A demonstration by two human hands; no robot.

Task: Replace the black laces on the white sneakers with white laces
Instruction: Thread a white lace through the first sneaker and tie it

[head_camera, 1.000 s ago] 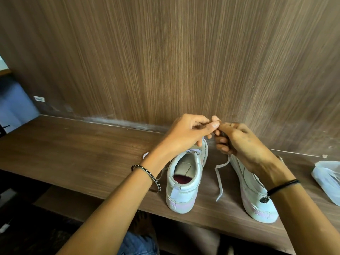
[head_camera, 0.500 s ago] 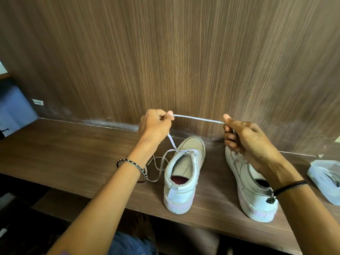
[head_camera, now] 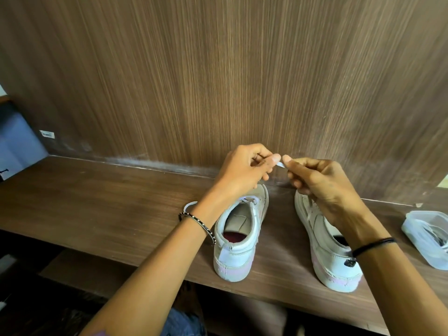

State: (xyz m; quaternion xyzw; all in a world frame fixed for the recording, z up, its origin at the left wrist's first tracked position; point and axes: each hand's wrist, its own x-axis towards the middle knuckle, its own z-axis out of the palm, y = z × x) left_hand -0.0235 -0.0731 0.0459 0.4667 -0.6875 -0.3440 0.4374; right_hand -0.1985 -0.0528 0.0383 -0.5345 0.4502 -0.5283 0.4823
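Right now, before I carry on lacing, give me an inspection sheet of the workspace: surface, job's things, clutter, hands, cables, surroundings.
Surface: brown wooden shelf, bearing both sneakers.
Job's things: left sneaker and right sneaker stand side by side, heels toward the camera. A short piece of white lace shows between the hands. A lace loop lies left of the left sneaker. No black laces seen.
Clutter: clear plastic container at the right edge, contents unclear.
Hands: left hand and right hand both pinch the white lace above the toes.
Cables: nothing seen.
Surroundings: wood-grain wall panel behind, with a small label at its lower left.
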